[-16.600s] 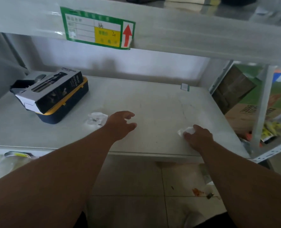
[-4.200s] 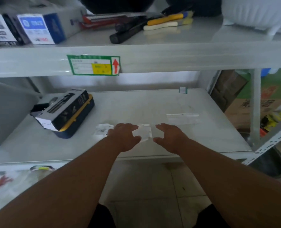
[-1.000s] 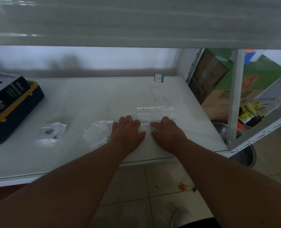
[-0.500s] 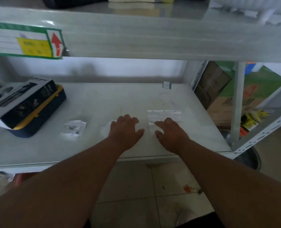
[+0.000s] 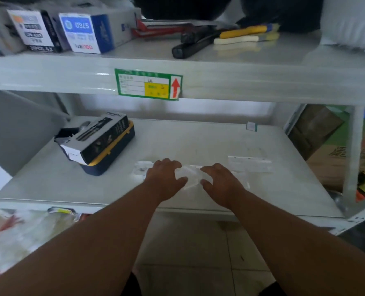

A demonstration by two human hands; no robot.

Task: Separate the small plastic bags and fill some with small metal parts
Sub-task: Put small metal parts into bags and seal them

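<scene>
Both hands rest on the white shelf board (image 5: 198, 142). Between them lies a small clear plastic bag (image 5: 190, 175); my left hand (image 5: 165, 178) and my right hand (image 5: 221, 181) touch its two ends with fingers spread. Whether either hand grips it is unclear. A strip of joined clear bags (image 5: 250, 164) lies flat to the right of my right hand. A bag holding small dark metal parts (image 5: 142, 167) peeks out at the left of my left hand, partly hidden by it.
A black-and-white box on a blue and yellow case (image 5: 100, 144) sits at the shelf's left. The upper shelf beam with a green label (image 5: 148, 84) hangs overhead. A shelf post (image 5: 353, 159) and cardboard boxes (image 5: 331, 159) stand at the right.
The view has tilted up, so the upper shelf now shows. My hands have spread slightly apart, with a clear bag showing between them.
</scene>
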